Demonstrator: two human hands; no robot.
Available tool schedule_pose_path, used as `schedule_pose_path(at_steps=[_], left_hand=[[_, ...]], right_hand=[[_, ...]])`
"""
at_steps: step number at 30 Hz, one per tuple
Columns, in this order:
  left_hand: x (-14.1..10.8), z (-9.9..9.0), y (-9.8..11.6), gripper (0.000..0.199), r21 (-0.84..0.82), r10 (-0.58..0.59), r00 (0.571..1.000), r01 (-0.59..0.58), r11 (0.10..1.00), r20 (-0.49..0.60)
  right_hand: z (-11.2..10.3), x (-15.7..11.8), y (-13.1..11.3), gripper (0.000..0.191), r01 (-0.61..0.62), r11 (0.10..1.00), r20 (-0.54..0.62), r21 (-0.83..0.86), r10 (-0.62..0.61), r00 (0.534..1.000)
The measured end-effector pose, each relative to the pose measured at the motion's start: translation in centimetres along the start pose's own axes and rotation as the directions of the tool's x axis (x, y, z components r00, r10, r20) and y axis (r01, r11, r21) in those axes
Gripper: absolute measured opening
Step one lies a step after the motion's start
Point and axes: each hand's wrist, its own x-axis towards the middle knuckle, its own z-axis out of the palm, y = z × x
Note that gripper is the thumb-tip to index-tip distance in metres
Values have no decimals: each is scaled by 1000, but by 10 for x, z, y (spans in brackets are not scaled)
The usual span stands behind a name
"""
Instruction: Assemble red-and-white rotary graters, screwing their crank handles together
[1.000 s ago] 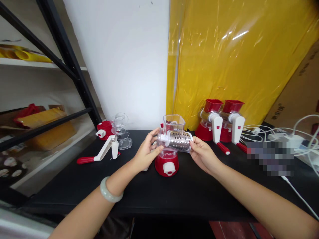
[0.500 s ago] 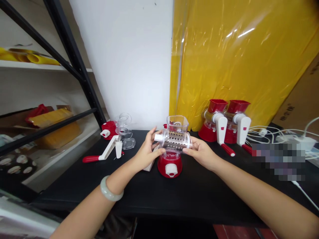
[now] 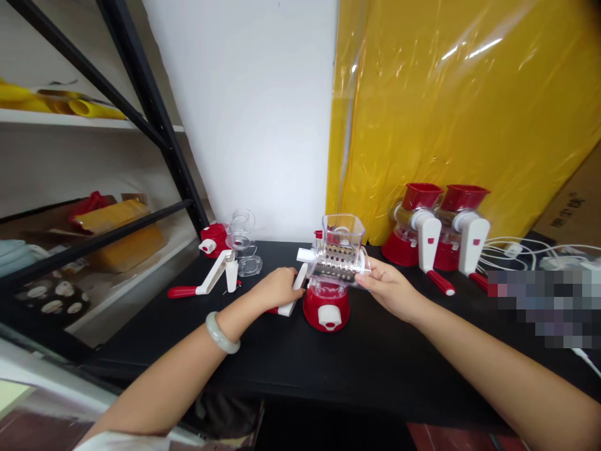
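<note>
A rotary grater with a red base [image 3: 326, 313] and clear housing [image 3: 344, 228] stands in front of me. Its perforated metal drum [image 3: 339, 262] lies sideways inside, a white stub sticking out to the left. My right hand [image 3: 392, 287] grips the housing's right end, thumb in front and fingers behind. Beside the base, my left hand [image 3: 280, 287] is closed over a white crank handle [image 3: 287, 308] with a red grip. The handle slants against the table, and my fingers partly hide it.
Two assembled red graters [image 3: 416, 228] with white cranks stand at the back right, near tangled white cables [image 3: 504, 254]. At the back left are a red base [image 3: 215, 240], clear parts [image 3: 244, 241] and another crank handle [image 3: 211, 275]. A black shelf frame [image 3: 154, 119] rises on the left.
My left hand has let go of the housing's left side and moved down onto the crank handle beside the base. My right hand keeps its hold on the housing. The view has shifted slightly.
</note>
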Motion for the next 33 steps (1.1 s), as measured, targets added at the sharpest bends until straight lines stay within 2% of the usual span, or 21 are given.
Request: schedule_pose_path(at_steps=[3,5,7,8,10,12,13,15,17,24,29,33], left_hand=[[-5,-3,2,21,6,-26,999,26,1000,-33],[-15,-10,-2,20,-37,-31,995,28,999,-100],[-28,-17,-7,24,-162,-69,978,37,986,-196],[-35,-21,-9,28,-275,-101,968,35,961,-230],[-47,-25,-9,34,-566,-145,956,-25,824,-254],[-56,-25,-4,38,-778,-144,957,-113,618,-254],[-58,-24,-1,39,-830,-134,958,-144,539,-254],[-61,-20,5,40,-859,-117,956,-184,477,-269],[-61,-15,8,38,-831,-96,946,-219,512,-309],[-61,-4,9,50,-610,-13,906,-274,743,-423],[-60,-1,14,68,-508,19,867,-310,804,-499],[-57,0,14,74,-479,33,861,-314,820,-507]], right_hand=[[1,-1,1,42,22,999,-9,-26,-23,1000],[0,-2,2,42,27,999,-18,-40,-27,999],[-1,-2,3,43,27,998,-26,-48,-28,999],[-1,-2,4,42,27,998,-31,-50,-28,999],[0,-2,5,41,30,998,-42,-50,-33,999],[4,-4,5,41,31,998,-62,-57,-34,997],[7,-6,4,41,31,997,-76,-64,-35,997],[14,-11,2,42,35,996,-104,-85,-44,994],[22,-17,-2,40,41,993,-120,-112,-54,991],[40,-33,-10,38,21,977,-115,-212,-47,992],[40,-32,-8,39,21,979,-134,-204,-49,990],[39,-30,-8,40,13,981,-127,-193,-39,991]])
